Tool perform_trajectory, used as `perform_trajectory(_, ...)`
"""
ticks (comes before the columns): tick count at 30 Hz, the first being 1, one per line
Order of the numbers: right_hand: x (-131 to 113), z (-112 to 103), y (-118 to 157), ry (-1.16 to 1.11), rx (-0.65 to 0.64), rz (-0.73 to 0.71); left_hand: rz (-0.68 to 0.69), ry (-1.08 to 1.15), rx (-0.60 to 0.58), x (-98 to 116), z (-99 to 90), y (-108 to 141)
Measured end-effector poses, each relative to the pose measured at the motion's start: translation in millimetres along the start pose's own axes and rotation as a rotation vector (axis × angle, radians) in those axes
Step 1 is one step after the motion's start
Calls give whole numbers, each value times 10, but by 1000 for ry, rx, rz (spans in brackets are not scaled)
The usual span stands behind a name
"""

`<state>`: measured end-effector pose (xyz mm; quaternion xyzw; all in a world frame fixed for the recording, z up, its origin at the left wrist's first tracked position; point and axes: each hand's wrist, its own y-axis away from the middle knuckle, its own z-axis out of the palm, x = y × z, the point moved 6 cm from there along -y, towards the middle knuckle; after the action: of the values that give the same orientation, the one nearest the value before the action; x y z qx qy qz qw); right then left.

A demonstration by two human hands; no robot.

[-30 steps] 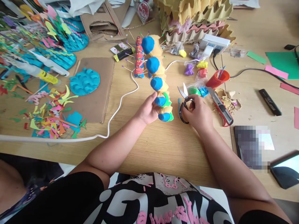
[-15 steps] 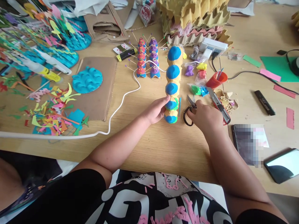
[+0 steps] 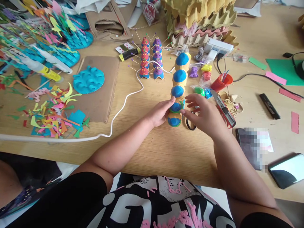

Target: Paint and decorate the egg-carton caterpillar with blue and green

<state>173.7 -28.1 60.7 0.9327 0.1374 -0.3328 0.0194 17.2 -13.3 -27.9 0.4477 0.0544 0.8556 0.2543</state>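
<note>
My left hand grips the near part of an egg-carton strip, a row of yellow cups with blue tops. Green bands run around the two nearest blue tops. My right hand is at the strip's right side with its fingers apart and holds nothing visible; the thumb tip is at the green band, though contact is unclear. Scissors lie on the table, mostly hidden under that hand. A thin blue stick shows between hand and strip.
Right of the strip are packets of coloured clay, a red cup, a box cutter and a phone. Red and purple egg-carton figures stand behind. A white cable crosses at left near paper scraps.
My right hand has let go of the scissors and moved left to the strip. The strip's far end has tilted right and slightly nearer. My left hand keeps its hold.
</note>
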Motion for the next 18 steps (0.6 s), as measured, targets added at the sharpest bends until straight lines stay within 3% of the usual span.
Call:
perform_trajectory(3,-55,102,-25,-66,54,-39,29,5,15,-9,-32,-18)
perform_trajectory(10,-67,236,-33,69,65,74,71,-79,58,-14,-41,0)
perform_trajectory(18,120,294,-94,-242,96,96,57,-178,-20,-69,-70,-50)
